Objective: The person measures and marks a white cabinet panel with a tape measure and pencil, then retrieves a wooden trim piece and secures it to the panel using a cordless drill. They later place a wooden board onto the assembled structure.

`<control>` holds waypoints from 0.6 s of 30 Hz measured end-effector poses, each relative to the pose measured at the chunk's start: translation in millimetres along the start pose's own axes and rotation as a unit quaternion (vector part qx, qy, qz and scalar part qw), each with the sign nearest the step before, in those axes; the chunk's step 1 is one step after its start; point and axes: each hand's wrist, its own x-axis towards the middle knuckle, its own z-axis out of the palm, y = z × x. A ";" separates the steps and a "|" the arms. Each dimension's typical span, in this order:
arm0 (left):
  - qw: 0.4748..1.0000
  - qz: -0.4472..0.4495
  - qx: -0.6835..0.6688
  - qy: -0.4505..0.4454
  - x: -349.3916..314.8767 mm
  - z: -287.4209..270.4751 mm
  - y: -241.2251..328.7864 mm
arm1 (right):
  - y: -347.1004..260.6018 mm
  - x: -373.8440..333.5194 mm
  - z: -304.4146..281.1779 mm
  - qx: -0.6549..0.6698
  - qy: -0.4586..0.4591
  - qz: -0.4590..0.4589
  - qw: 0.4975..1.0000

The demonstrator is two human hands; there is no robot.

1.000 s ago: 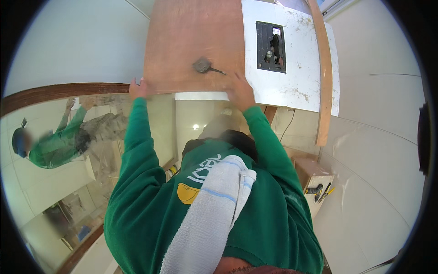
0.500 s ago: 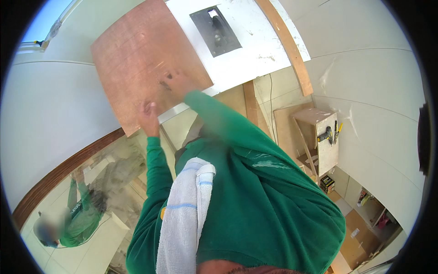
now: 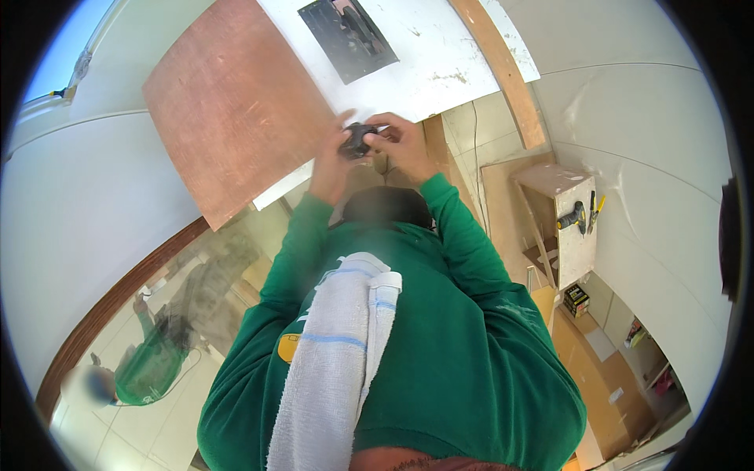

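Both hands meet at the near edge of a white tabletop (image 3: pixel 416 78), around a small black object (image 3: pixel 356 141) whose kind I cannot make out. My left hand (image 3: pixel 333 161) grips it from the left side, its fingertips blurred. From the right, my right hand (image 3: pixel 404 147) has fingers and thumb closed on the same object. Beside my left hand lies a reddish-brown plywood sheet (image 3: pixel 236 102), covering the left part of the tabletop and overhanging its near edge. A dark rectangular plate (image 3: pixel 369 59) is set in the white surface beyond my hands.
A wooden strip (image 3: pixel 503 71) crosses the tabletop's right end. On the right, an open wooden cabinet (image 3: pixel 577 255) carries a drill (image 3: pixel 571 216) and a yellow-handled tool (image 3: pixel 599 210). A wood-framed mirror (image 3: pixel 118 310) stands at lower left. A white towel (image 3: pixel 330 377) hangs down my front.
My hands have left the plywood and come together at the tabletop's near edge, holding the black object. My right arm has drawn back to the right. The whole view has shifted slightly.
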 end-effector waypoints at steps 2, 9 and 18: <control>0.996 -0.043 0.068 -0.034 11.3 24.8 -4.1 | 5.7 -5.5 -26.9 0.073 0.032 0.021 0.997; 0.771 0.228 0.591 0.069 47.4 59.1 -22.8 | 15.1 18.4 -100.4 0.144 0.051 0.104 0.983; 0.785 0.142 0.588 0.131 101.6 -16.2 20.3 | -2.9 137.1 -222.5 0.215 0.304 -0.008 0.928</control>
